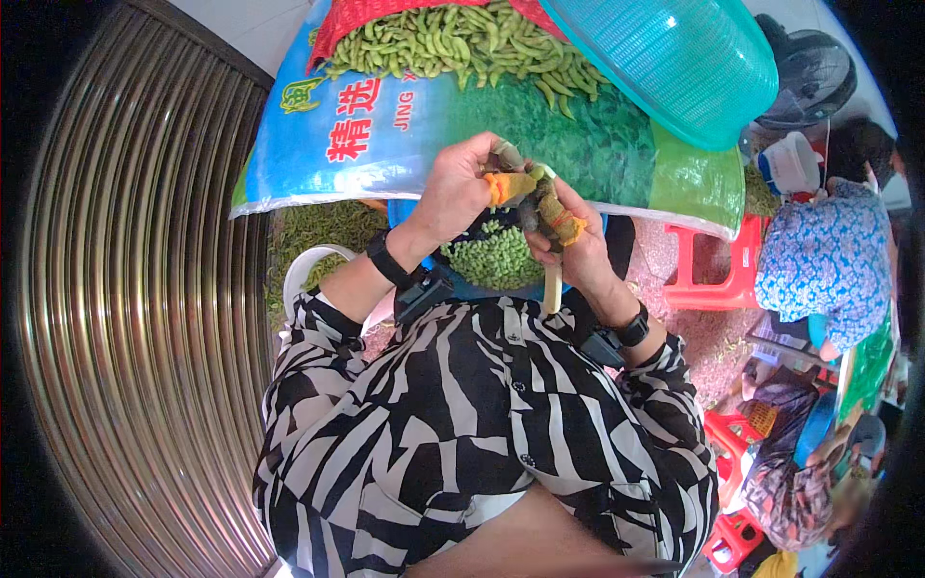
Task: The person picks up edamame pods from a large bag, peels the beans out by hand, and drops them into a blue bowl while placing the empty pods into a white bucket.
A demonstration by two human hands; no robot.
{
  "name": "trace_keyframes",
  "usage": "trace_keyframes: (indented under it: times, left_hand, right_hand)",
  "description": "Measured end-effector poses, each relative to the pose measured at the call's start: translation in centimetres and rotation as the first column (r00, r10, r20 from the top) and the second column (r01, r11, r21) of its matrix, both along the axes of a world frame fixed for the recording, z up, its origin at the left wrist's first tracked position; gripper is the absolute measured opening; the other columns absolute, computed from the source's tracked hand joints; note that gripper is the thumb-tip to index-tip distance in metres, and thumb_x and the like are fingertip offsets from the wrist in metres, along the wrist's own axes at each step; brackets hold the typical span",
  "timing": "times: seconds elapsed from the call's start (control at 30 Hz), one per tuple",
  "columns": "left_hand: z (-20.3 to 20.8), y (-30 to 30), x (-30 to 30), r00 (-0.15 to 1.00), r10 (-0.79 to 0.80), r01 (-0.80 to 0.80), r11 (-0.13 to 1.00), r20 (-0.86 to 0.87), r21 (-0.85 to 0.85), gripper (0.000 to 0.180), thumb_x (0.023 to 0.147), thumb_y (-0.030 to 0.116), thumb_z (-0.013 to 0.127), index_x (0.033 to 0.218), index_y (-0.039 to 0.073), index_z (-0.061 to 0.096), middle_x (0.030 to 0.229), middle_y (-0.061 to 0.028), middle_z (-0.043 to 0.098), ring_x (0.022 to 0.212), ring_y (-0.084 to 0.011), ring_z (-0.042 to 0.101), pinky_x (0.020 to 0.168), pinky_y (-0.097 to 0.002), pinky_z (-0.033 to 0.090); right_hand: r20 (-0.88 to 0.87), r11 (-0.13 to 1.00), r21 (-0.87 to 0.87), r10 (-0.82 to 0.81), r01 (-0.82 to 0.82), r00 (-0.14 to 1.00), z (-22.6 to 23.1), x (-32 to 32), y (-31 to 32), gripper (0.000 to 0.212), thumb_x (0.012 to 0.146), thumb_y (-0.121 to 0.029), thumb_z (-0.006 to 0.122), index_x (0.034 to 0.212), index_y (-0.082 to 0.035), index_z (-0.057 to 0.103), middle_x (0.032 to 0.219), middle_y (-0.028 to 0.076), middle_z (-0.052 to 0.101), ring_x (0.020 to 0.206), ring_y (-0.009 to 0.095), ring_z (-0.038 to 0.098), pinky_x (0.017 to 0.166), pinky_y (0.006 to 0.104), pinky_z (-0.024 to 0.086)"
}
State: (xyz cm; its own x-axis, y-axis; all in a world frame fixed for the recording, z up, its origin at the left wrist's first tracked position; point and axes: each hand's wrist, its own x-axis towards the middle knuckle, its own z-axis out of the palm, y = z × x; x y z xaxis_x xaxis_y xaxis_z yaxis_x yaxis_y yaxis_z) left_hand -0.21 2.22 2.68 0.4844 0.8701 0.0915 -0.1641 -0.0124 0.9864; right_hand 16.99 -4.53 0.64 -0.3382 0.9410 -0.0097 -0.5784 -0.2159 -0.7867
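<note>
Above a blue basin (472, 290) my two hands meet, fingertips nearly touching. My left hand (453, 193) is closed in a pinch, with orange and dark green coverings on its fingers. Similar coverings wrap the fingers of my right hand (584, 252), which is also closed. A small green bean pod (542, 171) shows between the fingertips; the coverings partly hide it, and both hands seem to grip it. Shelled green beans (493, 258) lie heaped in the basin below. Beyond my hands, a pile of unshelled pods (462, 43) rests on a blue and green plastic sack (318, 183).
A teal plastic basket (674, 67) and red mesh bag (352, 21) lie on the far side. On the right are a fan (819, 72), a white bucket (792, 162), a red stool (718, 289) and another person (819, 255). A ribbed metal shutter (145, 289) stands left.
</note>
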Motion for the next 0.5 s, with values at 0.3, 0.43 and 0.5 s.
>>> trace_keyframes:
  times: [0.3, 0.43, 0.5]
  left_hand:
    - [-0.9, -0.3, 0.5, 0.995, -0.053, 0.043, 0.993, -0.085, -0.113, 0.007, 0.088, 0.005, 0.065, 0.093, 0.001, 0.063, 0.080, 0.0027, 0.060, 0.064, -0.0013, 0.050, 0.050, -0.0181, 0.037]
    - [0.0, -0.8, 0.0, 0.978, -0.058, 0.053, 0.998, -0.201, -0.033, 0.007, 0.090, 0.004, 0.060, 0.095, 0.003, 0.065, 0.073, 0.0029, 0.059, 0.059, -0.0015, 0.051, 0.050, -0.0173, 0.038]
    - [-0.4, -0.9, 0.2, 0.981, -0.022, 0.032, 0.998, -0.191, 0.049, 0.008, 0.089, 0.004, 0.060, 0.095, 0.003, 0.065, 0.074, 0.0030, 0.060, 0.061, -0.0013, 0.051, 0.052, -0.0174, 0.039]
  right_hand:
    - [-0.039, 0.999, 0.025, 0.025, -0.024, 0.999, -0.1, 1.1, -0.6, 0.046, 0.101, -0.021, 0.042, 0.146, -0.010, 0.034, 0.079, -0.002, 0.045, 0.058, 0.003, 0.037, 0.046, 0.0160, 0.029]
    - [-0.012, 0.999, 0.019, 0.045, -0.045, 0.999, -0.3, 1.5, -0.6, 0.046, 0.100, -0.019, 0.044, 0.144, -0.010, 0.037, 0.077, -0.003, 0.045, 0.056, 0.003, 0.038, 0.045, 0.0165, 0.029]
    - [0.000, 1.000, -0.002, 0.025, -0.025, 1.000, -0.3, 1.5, -0.6, 0.045, 0.099, -0.018, 0.045, 0.143, -0.010, 0.040, 0.077, -0.003, 0.046, 0.055, 0.003, 0.038, 0.045, 0.0167, 0.029]
